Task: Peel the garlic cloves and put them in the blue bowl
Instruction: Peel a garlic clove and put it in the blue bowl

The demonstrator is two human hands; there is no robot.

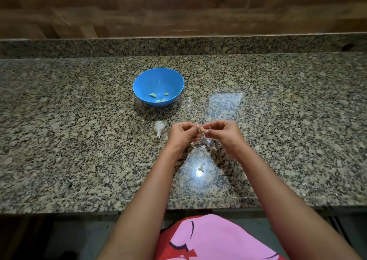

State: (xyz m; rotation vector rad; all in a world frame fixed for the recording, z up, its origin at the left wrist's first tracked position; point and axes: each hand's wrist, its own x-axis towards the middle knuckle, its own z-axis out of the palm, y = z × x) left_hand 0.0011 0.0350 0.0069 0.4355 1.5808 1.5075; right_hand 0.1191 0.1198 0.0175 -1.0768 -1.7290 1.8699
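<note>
1. The left hand (181,132) and right hand (220,131) pinch one garlic clove (202,129) between fingertips, above the surface (79,140).
2. Small, light and likely slippery once bare; grip its ends.
3. The blue bowl (139,85) holds peeled cloves (153,95).

The countertop (79,140) is speckled granite, polished to a gloss that mirrors light in bright patches. The blue bowl (143,81) looks like smooth plastic with a soft sheen. The wall (178,7) behind is wood-grain planking, matt. The garlic bulb (158,128) wears dry, papery white skin; scraps of peel (201,167) look equally thin and papery.
</note>
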